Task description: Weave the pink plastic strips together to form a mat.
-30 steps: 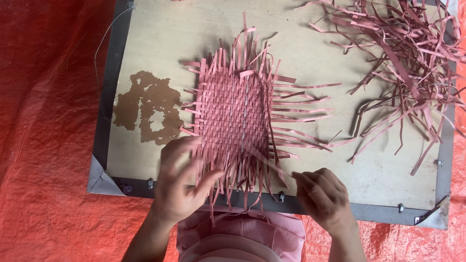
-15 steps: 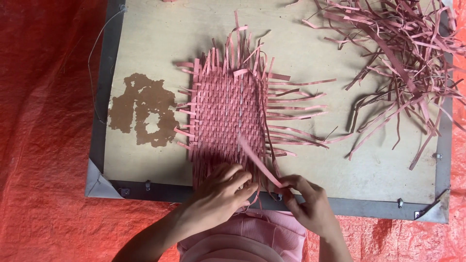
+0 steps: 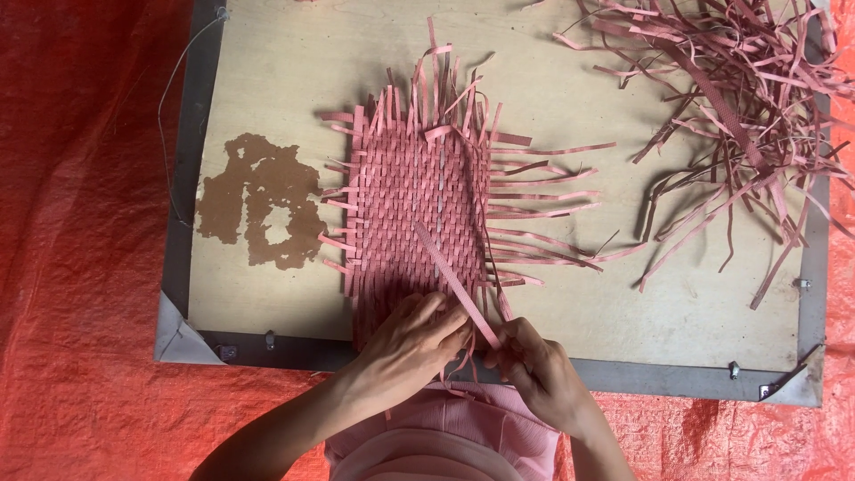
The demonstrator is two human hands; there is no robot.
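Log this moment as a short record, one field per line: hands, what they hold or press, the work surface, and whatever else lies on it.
left hand: palm down, pressing the near edge of the woven pink mat
right hand: pinching the near end of a loose pink strip that slants across the mat
surface: wooden board with a grey metal rim, on a red tarp
other: pile of loose pink strips at the far right; brown stain left of the mat

matt woven mat (image 3: pixel 419 205), plywood board (image 3: pixel 623 294)
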